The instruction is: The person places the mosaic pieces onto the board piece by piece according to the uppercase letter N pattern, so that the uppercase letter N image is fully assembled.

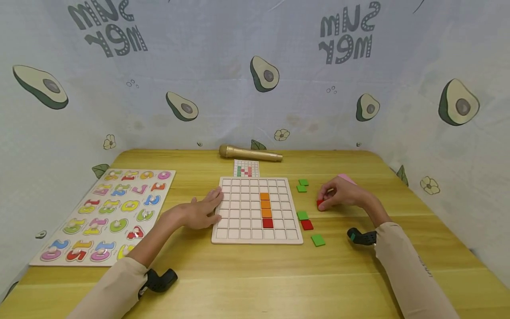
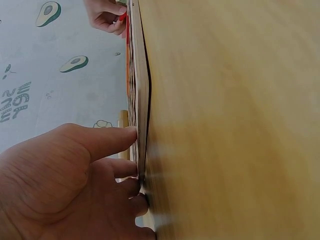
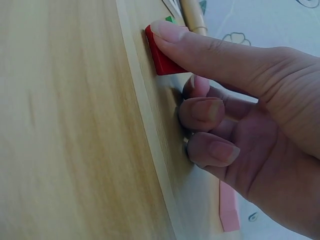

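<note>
Tile work on a gridded board, seen at a partly filled stage. Three orange tiles and one seated red tile form a single upright column right of the board's middle; the other cells are bare, so the filling appears to be at an early point. Four loose green tiles and a loose red tile lie on the table to the right; no green is seated on the board. The right hand pinches a further red tile, held tilted, its lower fingers curled beneath. The left hand, fingers spread and clasping nothing, rests its fingertips against the board's left edge. Edges and room: a card marked in green and red adjoins the far edge, with a gold microphone just behind it. Loose tiles occupy the strip between the right hand and the board; a pink object sits just beyond that hand. A number puzzle bounds the left side. Bare wood lies along the near edge, between the forearms.
</note>
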`<action>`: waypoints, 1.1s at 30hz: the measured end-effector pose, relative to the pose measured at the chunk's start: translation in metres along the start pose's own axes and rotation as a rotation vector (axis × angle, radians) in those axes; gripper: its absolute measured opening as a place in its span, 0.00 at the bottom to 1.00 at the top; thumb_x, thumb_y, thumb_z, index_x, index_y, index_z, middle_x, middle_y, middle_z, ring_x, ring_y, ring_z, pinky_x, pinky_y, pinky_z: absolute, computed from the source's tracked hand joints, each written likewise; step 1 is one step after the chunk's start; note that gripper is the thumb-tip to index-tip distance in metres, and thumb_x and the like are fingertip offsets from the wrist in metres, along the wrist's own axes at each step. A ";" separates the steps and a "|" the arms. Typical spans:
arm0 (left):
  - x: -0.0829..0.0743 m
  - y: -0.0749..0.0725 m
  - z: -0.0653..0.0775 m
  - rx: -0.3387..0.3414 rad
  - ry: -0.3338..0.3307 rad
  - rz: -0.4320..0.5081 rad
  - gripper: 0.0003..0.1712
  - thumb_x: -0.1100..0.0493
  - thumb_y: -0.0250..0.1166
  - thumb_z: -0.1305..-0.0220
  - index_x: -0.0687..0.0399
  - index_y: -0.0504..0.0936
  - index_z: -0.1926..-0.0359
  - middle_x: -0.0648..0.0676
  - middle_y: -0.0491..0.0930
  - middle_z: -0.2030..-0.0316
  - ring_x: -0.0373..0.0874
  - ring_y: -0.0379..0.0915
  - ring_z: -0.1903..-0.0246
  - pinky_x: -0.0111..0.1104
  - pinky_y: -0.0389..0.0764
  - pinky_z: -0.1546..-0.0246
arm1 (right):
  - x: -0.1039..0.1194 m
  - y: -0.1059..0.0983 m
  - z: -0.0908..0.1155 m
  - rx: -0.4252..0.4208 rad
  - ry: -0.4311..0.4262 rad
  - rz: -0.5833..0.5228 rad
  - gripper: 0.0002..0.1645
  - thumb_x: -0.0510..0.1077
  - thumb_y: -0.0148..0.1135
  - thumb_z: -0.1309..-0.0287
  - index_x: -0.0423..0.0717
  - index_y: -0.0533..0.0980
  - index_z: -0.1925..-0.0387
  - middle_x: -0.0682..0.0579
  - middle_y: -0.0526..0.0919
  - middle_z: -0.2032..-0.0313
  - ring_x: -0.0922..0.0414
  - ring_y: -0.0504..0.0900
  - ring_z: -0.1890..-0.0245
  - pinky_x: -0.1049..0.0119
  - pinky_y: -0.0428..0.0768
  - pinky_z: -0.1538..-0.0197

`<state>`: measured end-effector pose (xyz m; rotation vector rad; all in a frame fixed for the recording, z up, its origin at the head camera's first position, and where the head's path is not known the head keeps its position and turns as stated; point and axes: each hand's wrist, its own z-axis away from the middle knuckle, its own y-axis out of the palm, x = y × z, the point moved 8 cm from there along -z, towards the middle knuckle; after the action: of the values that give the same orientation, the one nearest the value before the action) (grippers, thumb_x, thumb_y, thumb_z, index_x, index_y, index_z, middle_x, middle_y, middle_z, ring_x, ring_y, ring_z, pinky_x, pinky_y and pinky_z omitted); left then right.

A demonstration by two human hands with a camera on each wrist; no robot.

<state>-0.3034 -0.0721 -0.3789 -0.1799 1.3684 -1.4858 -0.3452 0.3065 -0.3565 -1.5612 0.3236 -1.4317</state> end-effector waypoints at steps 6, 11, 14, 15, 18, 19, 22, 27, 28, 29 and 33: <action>0.001 0.000 0.000 -0.001 0.000 0.000 0.43 0.52 0.49 0.13 0.66 0.38 0.14 0.66 0.27 0.14 0.61 0.25 0.14 0.70 0.33 0.22 | 0.000 0.001 -0.002 0.000 -0.006 -0.012 0.08 0.41 0.81 0.40 0.41 0.88 0.65 0.52 0.87 0.67 0.59 0.76 0.69 0.71 0.76 0.65; 0.001 0.000 0.001 0.004 -0.005 -0.002 0.44 0.52 0.49 0.13 0.66 0.38 0.13 0.65 0.27 0.14 0.61 0.25 0.14 0.69 0.34 0.21 | -0.001 0.002 -0.003 -0.012 -0.018 -0.009 0.06 0.40 0.79 0.37 0.42 0.89 0.64 0.52 0.89 0.66 0.59 0.78 0.69 0.71 0.77 0.66; 0.001 0.000 0.002 0.004 -0.007 -0.001 0.44 0.52 0.50 0.13 0.66 0.38 0.14 0.65 0.27 0.14 0.61 0.25 0.14 0.70 0.34 0.21 | -0.002 0.004 -0.005 -0.002 -0.003 -0.034 0.06 0.40 0.77 0.35 0.41 0.89 0.62 0.52 0.89 0.67 0.58 0.79 0.71 0.70 0.79 0.68; 0.002 0.000 0.002 0.004 -0.007 -0.001 0.44 0.52 0.50 0.13 0.66 0.38 0.14 0.66 0.27 0.14 0.61 0.25 0.14 0.70 0.34 0.21 | -0.002 0.004 -0.005 0.003 0.002 -0.048 0.06 0.40 0.77 0.34 0.40 0.89 0.62 0.51 0.88 0.67 0.58 0.80 0.72 0.69 0.80 0.68; 0.002 0.000 0.002 0.002 -0.004 0.001 0.44 0.52 0.50 0.13 0.66 0.38 0.14 0.66 0.27 0.14 0.62 0.25 0.14 0.70 0.34 0.22 | -0.003 0.007 -0.006 0.018 0.024 -0.109 0.07 0.40 0.75 0.33 0.38 0.88 0.60 0.50 0.89 0.66 0.57 0.82 0.73 0.67 0.84 0.67; 0.002 0.000 0.002 0.002 -0.004 0.001 0.44 0.52 0.49 0.13 0.66 0.38 0.14 0.66 0.27 0.14 0.61 0.25 0.14 0.70 0.34 0.22 | -0.002 0.007 -0.006 0.021 0.029 -0.125 0.07 0.40 0.75 0.32 0.37 0.88 0.60 0.49 0.89 0.66 0.57 0.83 0.73 0.67 0.85 0.66; 0.003 0.001 0.002 0.002 -0.004 0.003 0.44 0.52 0.49 0.13 0.66 0.38 0.14 0.65 0.27 0.14 0.61 0.25 0.14 0.70 0.34 0.22 | -0.001 0.009 -0.007 0.034 0.029 -0.161 0.08 0.40 0.74 0.31 0.37 0.88 0.58 0.47 0.89 0.65 0.56 0.84 0.72 0.67 0.85 0.63; 0.002 0.002 0.001 0.005 0.001 0.004 0.44 0.51 0.49 0.13 0.66 0.38 0.14 0.65 0.26 0.14 0.61 0.24 0.14 0.70 0.33 0.22 | 0.003 0.012 -0.008 0.039 0.013 -0.186 0.10 0.41 0.71 0.28 0.36 0.88 0.56 0.46 0.88 0.69 0.56 0.84 0.72 0.67 0.82 0.64; 0.002 0.001 0.000 0.005 0.003 0.006 0.44 0.51 0.49 0.13 0.66 0.37 0.14 0.65 0.26 0.14 0.61 0.24 0.14 0.70 0.33 0.22 | 0.004 0.013 -0.008 0.036 0.008 -0.194 0.10 0.41 0.70 0.27 0.36 0.88 0.56 0.45 0.88 0.70 0.56 0.84 0.72 0.67 0.83 0.64; 0.002 0.001 0.000 0.005 0.005 0.006 0.44 0.52 0.49 0.13 0.66 0.37 0.14 0.66 0.26 0.14 0.61 0.24 0.14 0.70 0.33 0.22 | 0.005 0.013 -0.008 0.032 0.002 -0.203 0.10 0.40 0.69 0.27 0.35 0.88 0.55 0.45 0.88 0.70 0.55 0.84 0.72 0.66 0.83 0.65; 0.002 0.001 0.000 0.004 0.010 0.004 0.44 0.52 0.49 0.13 0.67 0.37 0.14 0.66 0.26 0.14 0.61 0.24 0.15 0.70 0.33 0.21 | 0.007 0.014 -0.009 0.021 -0.026 -0.235 0.11 0.39 0.67 0.25 0.32 0.88 0.53 0.43 0.88 0.70 0.55 0.85 0.72 0.65 0.85 0.64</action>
<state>-0.3036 -0.0735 -0.3807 -0.1673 1.3728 -1.4884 -0.3459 0.2896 -0.3640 -1.6409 0.1108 -1.5869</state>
